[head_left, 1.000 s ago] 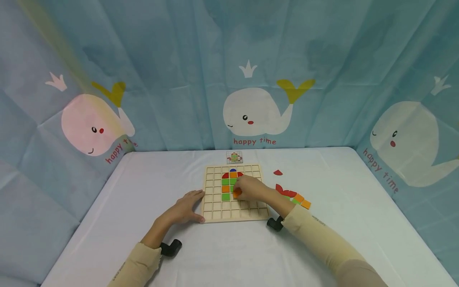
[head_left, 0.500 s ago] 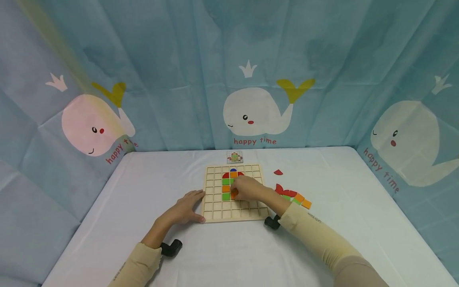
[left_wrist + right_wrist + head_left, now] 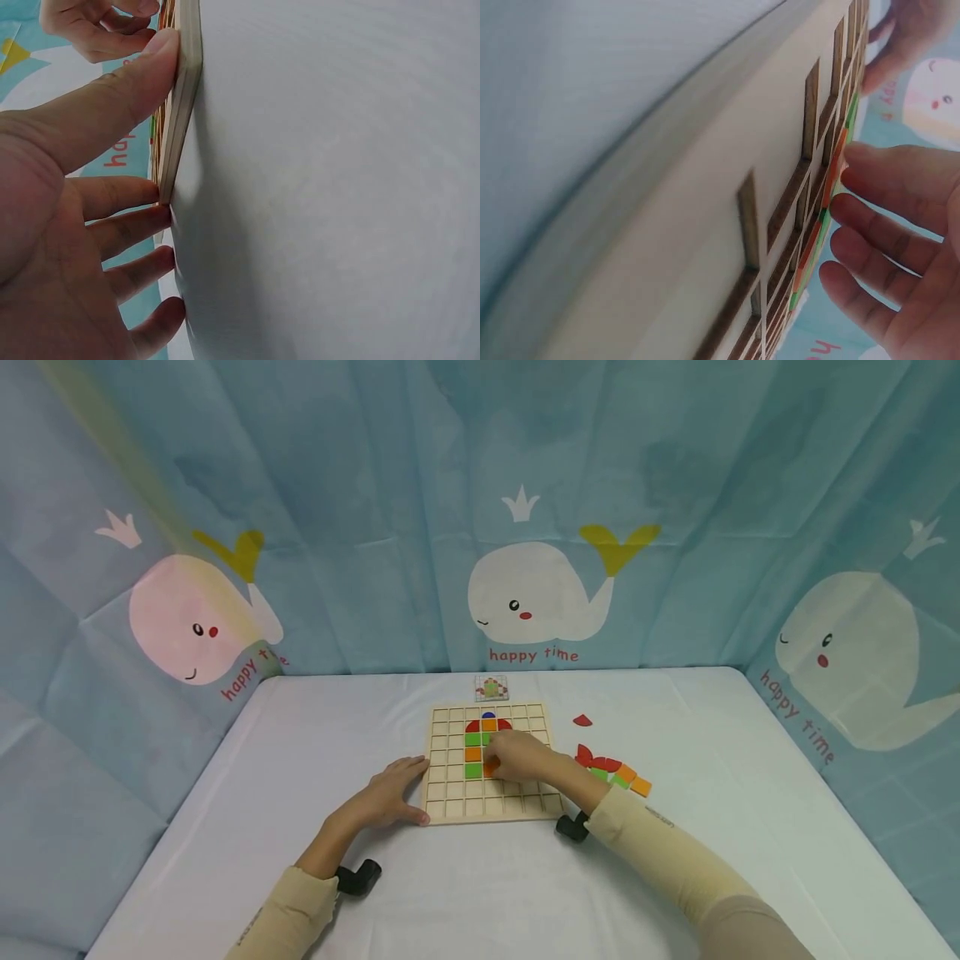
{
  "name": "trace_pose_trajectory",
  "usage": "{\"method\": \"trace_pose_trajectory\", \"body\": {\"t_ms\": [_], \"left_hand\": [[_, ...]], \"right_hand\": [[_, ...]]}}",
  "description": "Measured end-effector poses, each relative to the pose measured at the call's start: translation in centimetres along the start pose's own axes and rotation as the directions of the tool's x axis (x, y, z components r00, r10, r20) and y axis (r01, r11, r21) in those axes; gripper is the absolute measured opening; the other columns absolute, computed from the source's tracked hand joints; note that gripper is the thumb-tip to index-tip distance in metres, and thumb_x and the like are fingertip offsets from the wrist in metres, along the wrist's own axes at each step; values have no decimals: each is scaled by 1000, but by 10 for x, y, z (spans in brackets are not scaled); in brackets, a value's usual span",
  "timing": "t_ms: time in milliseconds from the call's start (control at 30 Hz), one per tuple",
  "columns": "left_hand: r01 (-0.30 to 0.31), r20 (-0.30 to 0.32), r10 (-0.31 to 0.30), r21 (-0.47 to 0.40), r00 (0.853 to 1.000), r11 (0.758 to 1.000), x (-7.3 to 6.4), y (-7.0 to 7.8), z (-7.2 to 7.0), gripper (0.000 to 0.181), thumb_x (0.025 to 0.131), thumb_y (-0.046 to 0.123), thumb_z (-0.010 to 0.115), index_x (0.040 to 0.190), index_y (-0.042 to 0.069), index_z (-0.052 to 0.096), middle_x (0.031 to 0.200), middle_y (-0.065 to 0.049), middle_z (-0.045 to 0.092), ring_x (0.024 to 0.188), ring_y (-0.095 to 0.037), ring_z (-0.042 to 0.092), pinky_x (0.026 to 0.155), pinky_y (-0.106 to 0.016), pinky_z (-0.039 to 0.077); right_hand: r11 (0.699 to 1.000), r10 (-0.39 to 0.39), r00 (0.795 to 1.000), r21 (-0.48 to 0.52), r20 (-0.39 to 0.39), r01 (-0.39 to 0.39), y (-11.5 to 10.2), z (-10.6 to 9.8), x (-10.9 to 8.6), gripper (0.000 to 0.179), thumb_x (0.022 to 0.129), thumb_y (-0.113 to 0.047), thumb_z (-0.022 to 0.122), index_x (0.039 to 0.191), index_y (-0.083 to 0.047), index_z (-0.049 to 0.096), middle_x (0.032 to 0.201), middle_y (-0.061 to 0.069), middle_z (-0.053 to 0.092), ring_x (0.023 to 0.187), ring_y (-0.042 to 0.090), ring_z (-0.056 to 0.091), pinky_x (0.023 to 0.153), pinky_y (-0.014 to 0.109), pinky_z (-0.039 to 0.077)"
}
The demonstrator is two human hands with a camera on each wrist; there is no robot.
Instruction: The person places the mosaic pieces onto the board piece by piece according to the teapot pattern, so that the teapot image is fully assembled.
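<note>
A wooden grid board [image 3: 450,810] lies on the table, with green, orange, red and blue tiles set in its middle columns. My left hand [image 3: 390,793] rests at the board's left edge; its spread thumb [image 3: 154,71] touches the near corner in the left wrist view. Over the middle of the board, the fingertips of my right hand [image 3: 521,756] touch an orange square tile [image 3: 491,769], which sits beside a green tile [image 3: 473,771]. The right wrist view shows that hand's thumb and fingers [image 3: 877,247] fairly straight against the row of tiles, which lies level in the grid.
Behind the board lies a small pattern card [image 3: 491,688]. Loose red pieces [image 3: 606,764], green tiles and orange tiles [image 3: 641,787] lie right of the board, partly behind my right forearm. A single red piece [image 3: 582,721] lies farther back. A curtain printed with whales surrounds the table.
The orange tile, tilted in my right fingers a second ago, now lies in a grid cell under the fingertips. My right hand has moved slightly left; the left hand has stayed put.
</note>
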State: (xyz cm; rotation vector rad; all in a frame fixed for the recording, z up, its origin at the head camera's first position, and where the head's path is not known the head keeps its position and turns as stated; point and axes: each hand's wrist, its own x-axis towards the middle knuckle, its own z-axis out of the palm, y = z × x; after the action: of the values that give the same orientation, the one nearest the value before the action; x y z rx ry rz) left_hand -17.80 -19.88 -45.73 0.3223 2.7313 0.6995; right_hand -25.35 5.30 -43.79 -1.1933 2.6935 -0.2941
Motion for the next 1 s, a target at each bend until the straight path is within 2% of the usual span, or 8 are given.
{"method": "trace_pose_trajectory", "body": {"t_ms": [233,500,667,767,867,1000], "left_hand": [[11,3,-11,-4,1000,1000,-1,0,0,96,71,28,86,149,3,36,157,-17,33,147,-41,24,114,-65,24],[12,-2,-12,2,1000,1000,0,-2,0,96,71,28,86,150,3,36,157,-17,33,147,-41,23,115,-64,23],[12,1,-12,-4,1000,1000,1,-1,0,97,71,28,86,150,3,36,157,-17,33,147,-42,23,114,-65,22],[12,0,-12,-2,1000,1000,1,-1,0,97,70,28,86,149,3,36,157,-18,33,147,-42,23,114,-66,23],[15,0,-15,3,1000,1000,1,-1,0,97,70,29,86,149,4,36,157,-18,33,146,-42,24,114,-65,23],[18,7,-18,-1,1000,1000,2,0,-1,97,70,28,86,150,3,36,157,-17,33,147,-41,23,114,-65,23]], "right_hand": [[997,31,998,66,-48,-27,12,-8,-21,15,88,-18,70,98,-9,76,91,1,67,83,14,58,80,31,53],[975,179,982,148,-68,-167,41,-21,-61,18,88,-16,70,102,-7,75,97,2,66,87,14,59,81,32,53],[968,208,974,161,-94,-191,59,-24,-88,18,88,-16,70,101,-5,76,93,2,67,83,13,61,76,31,54],[954,253,963,187,-96,-233,71,-23,-102,16,87,-16,71,99,-5,76,90,1,67,80,13,59,73,30,53],[928,325,942,219,-80,-301,83,-21,-115,17,87,-16,72,100,-6,75,88,0,66,79,13,57,71,28,52],[901,387,920,236,-63,-363,96,-19,-130,19,86,-15,72,102,-5,74,91,3,67,82,16,59,74,32,55]]}}
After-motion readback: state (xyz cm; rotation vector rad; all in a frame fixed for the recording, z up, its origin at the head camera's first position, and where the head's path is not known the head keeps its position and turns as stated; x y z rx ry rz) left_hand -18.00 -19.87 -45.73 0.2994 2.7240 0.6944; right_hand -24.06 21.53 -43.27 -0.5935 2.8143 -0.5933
